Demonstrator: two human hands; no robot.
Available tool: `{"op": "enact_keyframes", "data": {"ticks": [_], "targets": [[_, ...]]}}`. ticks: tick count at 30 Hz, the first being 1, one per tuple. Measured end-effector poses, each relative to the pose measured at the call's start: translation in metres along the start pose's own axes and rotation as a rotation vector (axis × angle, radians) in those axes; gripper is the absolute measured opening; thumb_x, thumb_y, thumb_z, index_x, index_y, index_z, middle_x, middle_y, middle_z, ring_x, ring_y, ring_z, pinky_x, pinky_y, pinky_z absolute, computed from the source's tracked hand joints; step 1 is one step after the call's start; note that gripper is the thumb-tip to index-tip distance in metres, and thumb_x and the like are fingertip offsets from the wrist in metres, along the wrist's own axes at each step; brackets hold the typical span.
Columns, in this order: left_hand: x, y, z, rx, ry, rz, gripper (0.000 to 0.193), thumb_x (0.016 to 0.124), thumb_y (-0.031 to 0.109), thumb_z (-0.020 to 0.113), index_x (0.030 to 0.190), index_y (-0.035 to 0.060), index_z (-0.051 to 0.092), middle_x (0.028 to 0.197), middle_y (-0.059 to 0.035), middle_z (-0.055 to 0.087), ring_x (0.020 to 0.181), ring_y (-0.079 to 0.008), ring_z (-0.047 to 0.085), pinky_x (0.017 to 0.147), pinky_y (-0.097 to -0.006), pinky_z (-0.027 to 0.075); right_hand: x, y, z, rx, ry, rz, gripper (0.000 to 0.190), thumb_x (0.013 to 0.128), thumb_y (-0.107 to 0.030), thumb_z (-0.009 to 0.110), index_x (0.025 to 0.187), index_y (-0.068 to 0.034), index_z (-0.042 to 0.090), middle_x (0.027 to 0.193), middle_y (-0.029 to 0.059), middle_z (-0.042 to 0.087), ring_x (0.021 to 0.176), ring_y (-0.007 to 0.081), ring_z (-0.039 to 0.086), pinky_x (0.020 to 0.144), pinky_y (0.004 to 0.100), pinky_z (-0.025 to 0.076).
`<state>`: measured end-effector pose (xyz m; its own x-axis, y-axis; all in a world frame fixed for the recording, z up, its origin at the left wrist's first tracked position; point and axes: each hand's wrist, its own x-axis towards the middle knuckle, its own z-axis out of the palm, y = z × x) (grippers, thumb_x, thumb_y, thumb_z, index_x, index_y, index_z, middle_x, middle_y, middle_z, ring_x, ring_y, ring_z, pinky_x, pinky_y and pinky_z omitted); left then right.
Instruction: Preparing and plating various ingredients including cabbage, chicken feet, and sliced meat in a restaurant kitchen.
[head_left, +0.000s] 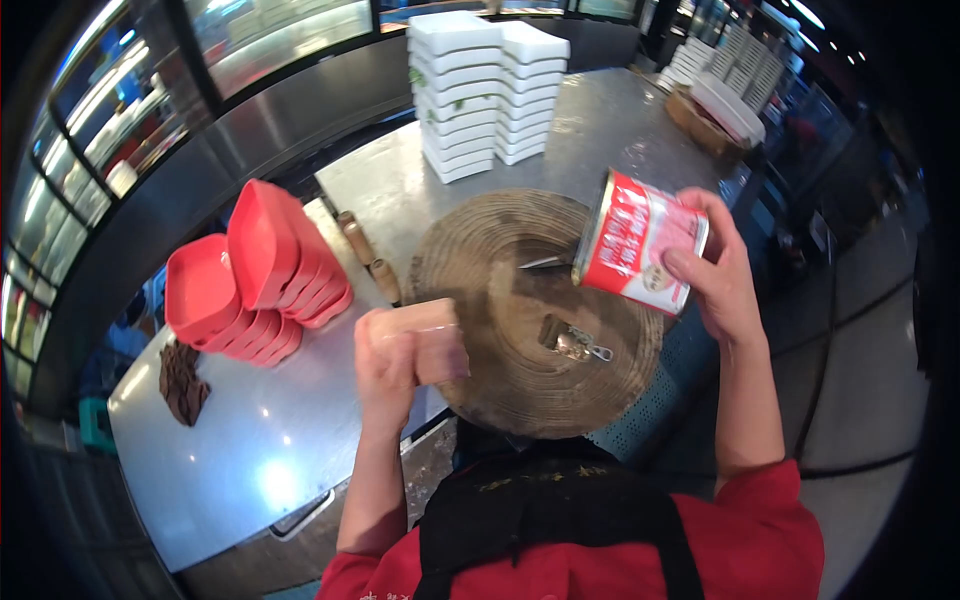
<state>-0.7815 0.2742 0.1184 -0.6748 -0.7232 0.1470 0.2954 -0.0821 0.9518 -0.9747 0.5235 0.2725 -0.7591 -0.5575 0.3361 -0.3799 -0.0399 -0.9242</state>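
My left hand (386, 375) grips a block of pink luncheon meat (431, 337), held up over the left edge of a round wooden chopping block (517, 405). In my right hand (716, 266) is a red and white luncheon meat tin (637, 240) bearing writing, tilted above the right side of the block. A metal lid with a ring pull (577, 345) lies on the wood between my hands. Part of a metal blade (541, 262) shows farther back on the block; shadow hides the rest of it.
Red plastic trays (262, 277) are stacked on the steel table (247, 442) at left, beside a crumpled brown cloth (182, 382). Two wooden handles (370, 255) lie left of the block. White dishes (487, 97) stand in tall stacks behind it. A basket (697, 124) sits far right.
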Motion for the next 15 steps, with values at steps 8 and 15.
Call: {"op": "enact_keyframes", "data": {"ticks": [8, 15], "targets": [[0.060, 0.017, 0.112, 1.314, -0.516, 0.336, 0.056, 0.068, 0.030, 0.077, 0.111, 0.0045, 0.051, 0.098, -0.0135, 0.055, 0.093, -0.0321, 0.054, 0.081, -0.0423, 0.044, -0.110, 0.044, -0.076, 0.186, 0.513, 0.333, 0.048, 0.075, -0.010, 0.073, 0.117, -0.006, 0.050, 0.099, 0.0043, 0.061, 0.088, 0.0125, 0.061, 0.076, 0.0266, 0.051], [0.019, 0.001, 0.162, 1.054, -1.083, 0.820, 0.055, 0.073, 0.027, 0.069, 0.122, 0.0065, 0.052, 0.123, -0.0141, 0.049, 0.124, -0.0308, 0.039, 0.099, -0.0490, 0.034, -0.176, 0.072, -0.128, 0.242, 0.676, 0.425, 0.047, 0.075, -0.008, 0.072, 0.117, -0.005, 0.050, 0.099, 0.0041, 0.060, 0.087, 0.0119, 0.060, 0.075, 0.0270, 0.052]]}}
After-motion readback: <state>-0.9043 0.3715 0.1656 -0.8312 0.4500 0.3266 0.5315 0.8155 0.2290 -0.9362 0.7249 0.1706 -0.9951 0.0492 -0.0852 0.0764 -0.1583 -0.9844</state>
